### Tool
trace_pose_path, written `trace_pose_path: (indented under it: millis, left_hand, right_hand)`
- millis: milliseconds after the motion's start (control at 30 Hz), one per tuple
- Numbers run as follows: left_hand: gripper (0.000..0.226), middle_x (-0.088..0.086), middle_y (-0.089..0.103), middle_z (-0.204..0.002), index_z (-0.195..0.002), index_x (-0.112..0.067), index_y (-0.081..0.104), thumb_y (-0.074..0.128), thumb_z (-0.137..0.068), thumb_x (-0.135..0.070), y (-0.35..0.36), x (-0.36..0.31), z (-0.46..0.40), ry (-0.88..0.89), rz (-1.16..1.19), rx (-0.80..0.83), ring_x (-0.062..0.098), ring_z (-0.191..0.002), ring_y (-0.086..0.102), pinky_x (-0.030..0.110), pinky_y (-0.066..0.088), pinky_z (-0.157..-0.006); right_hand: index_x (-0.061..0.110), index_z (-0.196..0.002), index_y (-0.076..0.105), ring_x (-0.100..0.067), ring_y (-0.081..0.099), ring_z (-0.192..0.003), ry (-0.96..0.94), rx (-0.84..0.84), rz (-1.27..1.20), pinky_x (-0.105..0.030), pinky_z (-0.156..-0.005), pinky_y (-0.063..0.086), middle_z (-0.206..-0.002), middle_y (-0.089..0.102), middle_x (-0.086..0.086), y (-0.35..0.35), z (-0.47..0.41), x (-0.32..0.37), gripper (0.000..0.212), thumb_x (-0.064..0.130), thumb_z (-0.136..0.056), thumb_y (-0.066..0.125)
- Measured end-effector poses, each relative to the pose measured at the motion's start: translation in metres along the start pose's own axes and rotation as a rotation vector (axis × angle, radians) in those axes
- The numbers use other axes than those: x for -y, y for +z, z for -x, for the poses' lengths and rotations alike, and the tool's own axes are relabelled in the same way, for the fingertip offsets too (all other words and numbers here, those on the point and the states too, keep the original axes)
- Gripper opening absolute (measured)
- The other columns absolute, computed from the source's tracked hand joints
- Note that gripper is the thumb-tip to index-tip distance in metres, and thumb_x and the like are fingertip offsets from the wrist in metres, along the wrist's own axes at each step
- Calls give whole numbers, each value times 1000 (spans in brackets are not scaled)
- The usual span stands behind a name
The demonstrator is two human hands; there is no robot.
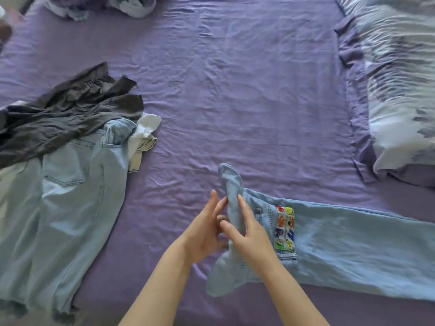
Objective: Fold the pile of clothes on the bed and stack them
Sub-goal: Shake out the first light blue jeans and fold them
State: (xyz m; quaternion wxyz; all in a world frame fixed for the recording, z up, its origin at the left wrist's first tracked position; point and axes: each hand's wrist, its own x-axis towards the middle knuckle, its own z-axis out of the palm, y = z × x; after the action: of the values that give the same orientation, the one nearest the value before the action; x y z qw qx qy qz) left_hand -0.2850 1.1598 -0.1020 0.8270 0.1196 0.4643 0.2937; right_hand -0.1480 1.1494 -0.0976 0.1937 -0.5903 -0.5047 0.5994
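Sock (pixel 231 208) upright at lower centre, long axis toward frame top. Right hand (pixel 249 234) pinches it, fingers curled; left hand (pixel 204 234) alongside, fingers straight, touching.

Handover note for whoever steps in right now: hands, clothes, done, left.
Left hand: fingers straight, steadying the light blue sock from its left side.
Right hand: pinches the same sock, held upright above the bed sheet.
Jeans with a colourful patch: lying lengthwise at lower right, under the hands.
Second pair of jeans: spread flat at left, dark grey garment crumpled on top, white item beside it.
More clothes heaped at the far edge.
Done: no folded stack visible.
Left: fold everything, then stack.
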Motion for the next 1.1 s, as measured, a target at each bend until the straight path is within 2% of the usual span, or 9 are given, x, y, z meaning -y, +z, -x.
trace_pose_path:
  millis: [67, 167, 300, 400, 467, 533, 667, 967, 1100]
  left_hand:
    - [70, 0, 60, -80, -133, -42, 47, 33, -77, -80, 37, -5, 0, -8, -56, 74, 14, -75, 60, 35, 52, -74]
    - [74, -1, 65, -79, -137, -44, 40, 35, -72, -81, 97, -4, -11, -33, -123, 119, 14, -70, 61, 40, 51, -80]
    - [53, -3, 71, -101, -119, -55, 50, 33, -76, -80, 173, 8, -33, -38, -253, 182, 13, -102, 65, 44, 52, -94]
    - [37, -5, 68, -114, -115, -52, 56, 43, -84, -68, 223, 27, -52, 69, -462, 112, 8, -110, 61, 38, 53, -93]
    - [31, -4, 58, -131, -123, -42, 55, 49, -93, -48, 242, 47, -72, 247, -737, 3, 10, -122, 52, 37, 44, -104]
    - [41, 0, 41, -147, -140, -31, 43, 45, -99, -35, 247, 69, -96, 428, -1306, -46, 17, -138, 31, 30, 24, -114]
    - [56, 1, -2, -161, -150, -41, 14, 40, -100, -37, 245, 117, -138, 299, -1831, -17, 23, -147, -9, 41, 4, -119]
    - [62, 9, -17, -159, -151, -36, -1, 32, -99, -47, 250, 191, -213, 236, -2113, -123, 33, -143, -21, 57, -7, -113]
    - [64, 12, 4, -160, -150, -34, 17, 44, -94, -49, 262, 211, -227, 388, -2168, -121, 39, -145, -4, 65, -2, -110]
  right_hand:
    - [41, -147, 23, 7, 44, -117, -7, -106, 56, -2, -90, 33, -136, 46, 19, -26, 14, 6, 73, 31, -86, 63]
    - [35, -147, 24, -7, 51, -117, 7, -240, 163, -19, -95, 42, -136, 51, 6, -77, 34, 11, 67, 17, -91, 56]
    - [43, -141, 32, 1, 63, -88, -6, -339, 193, -9, -69, 45, -101, 68, 8, -157, 61, 0, 62, 6, -94, 48]
    - [45, -139, 33, 7, 60, -86, 18, -408, 218, -2, -69, 40, -97, 64, 18, -215, 79, -22, 63, 3, -94, 47]
    - [32, -145, 31, -5, 59, -102, 61, -450, 231, -5, -78, 37, -115, 63, 7, -249, 86, -44, 58, 6, -96, 47]
    - [25, -147, 29, -13, 54, -115, 97, -488, 238, -10, -84, 35, -128, 58, 0, -280, 91, -69, 57, 8, -96, 48]
    - [23, -149, 26, -20, 47, -125, 223, -480, 248, -16, -87, 32, -139, 49, -3, -331, 95, -123, 58, 9, -96, 47]
    - [29, -148, 28, -29, 52, -116, 315, -530, 256, -35, -92, 43, -132, 55, -8, -380, 71, -216, 59, 8, -95, 47]
    - [33, -147, 25, -32, 56, -106, 370, -613, 326, -34, -76, 41, -122, 60, -9, -389, 61, -243, 57, 13, -97, 44]
